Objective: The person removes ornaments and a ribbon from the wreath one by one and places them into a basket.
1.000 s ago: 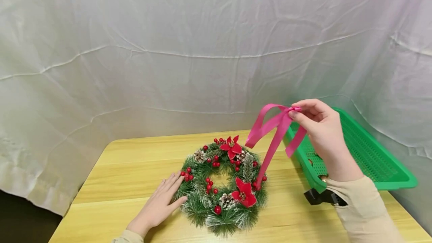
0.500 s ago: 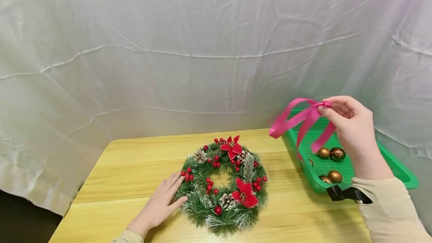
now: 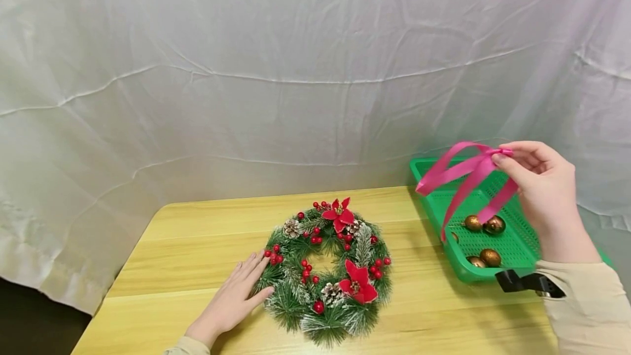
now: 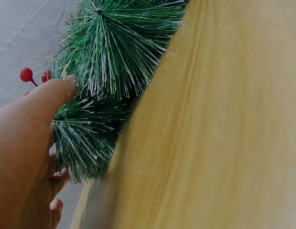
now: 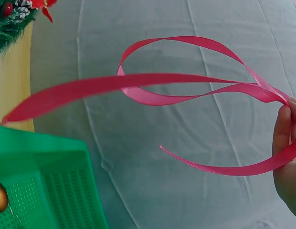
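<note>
My right hand point(image 3: 549, 196) pinches a pink ribbon point(image 3: 473, 171) between thumb and fingers, up above the green basket point(image 3: 465, 273). A loop and loose tails of the ribbon point(image 5: 162, 81) hang away from the fingers, as the right wrist view shows. On the table lies a green wreath point(image 3: 327, 319) with frosted tips, red berries, pine cones and red flowers. My left hand point(image 3: 234, 295) rests with straight fingers against the wreath's left side. In the left wrist view the thumb point(image 4: 57, 93) touches the wreath's needles point(image 4: 114, 52).
Several bronze-gold balls point(image 3: 490, 257) lie inside the basket, at the right of the wooden table point(image 3: 197, 234). A pale cloth point(image 3: 276, 114) hangs behind the table and along its sides. A black strap point(image 3: 512, 281) is on the right wrist.
My right hand has carried the ribbon to the right, from beside the wreath to over the basket, bringing the balls into sight. The left hand and wreath have stayed put.
</note>
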`<state>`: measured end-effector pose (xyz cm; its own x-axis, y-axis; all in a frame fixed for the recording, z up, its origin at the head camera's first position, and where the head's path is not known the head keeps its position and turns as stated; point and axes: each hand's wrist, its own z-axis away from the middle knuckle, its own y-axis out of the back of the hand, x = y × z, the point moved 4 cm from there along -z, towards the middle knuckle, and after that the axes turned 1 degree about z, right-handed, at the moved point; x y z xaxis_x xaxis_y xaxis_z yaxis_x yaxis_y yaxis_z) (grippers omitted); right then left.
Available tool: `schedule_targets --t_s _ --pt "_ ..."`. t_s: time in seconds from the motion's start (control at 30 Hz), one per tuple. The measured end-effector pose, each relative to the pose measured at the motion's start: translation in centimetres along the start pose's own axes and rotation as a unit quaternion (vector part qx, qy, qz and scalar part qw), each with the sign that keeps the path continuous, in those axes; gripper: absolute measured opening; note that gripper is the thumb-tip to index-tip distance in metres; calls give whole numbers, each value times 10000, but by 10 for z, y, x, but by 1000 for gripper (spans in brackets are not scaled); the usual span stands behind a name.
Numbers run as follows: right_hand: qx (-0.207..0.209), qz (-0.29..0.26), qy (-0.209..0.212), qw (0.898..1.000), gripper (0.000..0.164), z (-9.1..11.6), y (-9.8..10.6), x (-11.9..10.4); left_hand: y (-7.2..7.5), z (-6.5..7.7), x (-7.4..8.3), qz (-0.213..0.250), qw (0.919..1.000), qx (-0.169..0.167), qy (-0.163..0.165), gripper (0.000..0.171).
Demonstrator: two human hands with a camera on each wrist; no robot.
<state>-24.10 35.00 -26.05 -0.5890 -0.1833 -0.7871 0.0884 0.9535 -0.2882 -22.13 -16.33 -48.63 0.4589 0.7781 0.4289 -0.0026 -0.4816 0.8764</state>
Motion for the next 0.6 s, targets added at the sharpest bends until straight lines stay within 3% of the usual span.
schedule_targets --t_s 0.23,0.47,0.6 --pt "538 -48 270 9982 29 -3 20 -10 -1 1 0 -4 10000 31 -11 70" --pt "917 -496 439 9936 28 -5 38 -21 -1 1 0 -5 9999 122 -29 70" --pt "892 -146 371 9952 27 -2 44 -17 -1 0 0 8 9999 133 -40 70"
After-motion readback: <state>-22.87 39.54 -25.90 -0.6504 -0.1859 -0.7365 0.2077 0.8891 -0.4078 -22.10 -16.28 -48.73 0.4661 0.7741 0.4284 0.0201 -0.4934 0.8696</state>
